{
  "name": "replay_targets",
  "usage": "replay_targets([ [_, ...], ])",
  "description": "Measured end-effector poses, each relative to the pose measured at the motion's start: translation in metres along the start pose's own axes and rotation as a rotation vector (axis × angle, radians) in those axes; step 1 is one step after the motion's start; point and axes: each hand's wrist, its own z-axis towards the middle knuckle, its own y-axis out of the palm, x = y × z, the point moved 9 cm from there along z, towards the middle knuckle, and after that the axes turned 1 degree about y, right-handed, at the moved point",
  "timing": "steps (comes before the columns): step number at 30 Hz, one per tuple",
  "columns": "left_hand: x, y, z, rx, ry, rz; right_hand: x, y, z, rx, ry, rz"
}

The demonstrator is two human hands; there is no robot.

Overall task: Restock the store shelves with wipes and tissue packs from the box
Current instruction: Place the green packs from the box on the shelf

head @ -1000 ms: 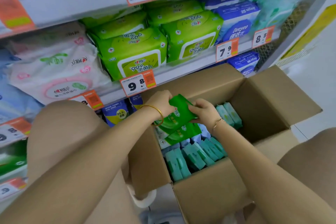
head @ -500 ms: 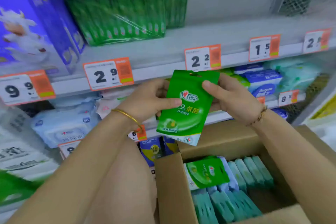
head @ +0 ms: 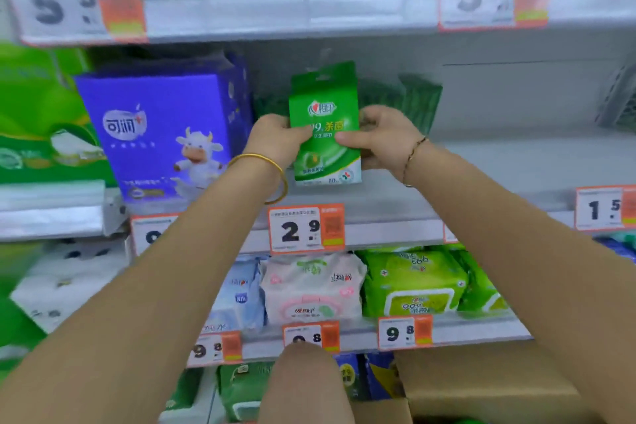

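A small green wipes pack (head: pixel 325 134) is held upright in front of the middle shelf (head: pixel 481 162). My left hand (head: pixel 275 139) grips its left edge and my right hand (head: pixel 382 138) grips its right edge. Behind the pack, a row of similar dark green packs (head: pixel 413 100) stands on that shelf, partly hidden by my hands. Only a corner of the cardboard box (head: pixel 488 385) shows at the bottom right; its contents are out of view.
A purple carton with a cow (head: pixel 165 134) stands left of the pack, close to my left hand. Bare shelf lies to the right. Below are pink (head: pixel 311 289) and green wipes packs (head: pixel 413 282). Price tags line the shelf edges.
Both hands lifted the green pack out of the box and up to the middle shelf. The view rose with them, so the box has dropped almost out of sight.
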Motion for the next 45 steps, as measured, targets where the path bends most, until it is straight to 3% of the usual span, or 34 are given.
replay_targets([
  [3,-0.01,-0.002,0.024,0.094,-0.002,0.104,0.013,0.007,0.046,0.098,-0.011,-0.088],
  [8,-0.03,0.005,0.049,0.132,-0.057,0.127,0.036,0.006,0.074,0.264,0.071,-0.515],
  [13,-0.035,0.013,0.059,0.12,-0.074,0.138,0.044,0.001,0.085,0.371,0.139,-0.571],
  [23,-0.042,0.012,0.064,0.101,-0.096,0.168,0.046,0.003,0.092,0.341,0.185,-0.68],
  [36,-0.039,0.013,0.036,0.12,-0.195,0.207,0.048,-0.005,0.086,0.412,0.183,-0.567],
  [39,-0.019,0.013,0.013,0.141,-0.085,0.177,0.038,-0.016,0.068,0.427,0.109,-0.513],
  [41,0.001,0.022,-0.015,0.118,0.049,0.093,0.027,-0.024,0.039,0.405,0.014,-0.352],
  [45,0.015,0.067,-0.094,-0.072,0.215,-0.117,0.021,-0.048,-0.065,0.302,-0.112,-0.113],
])
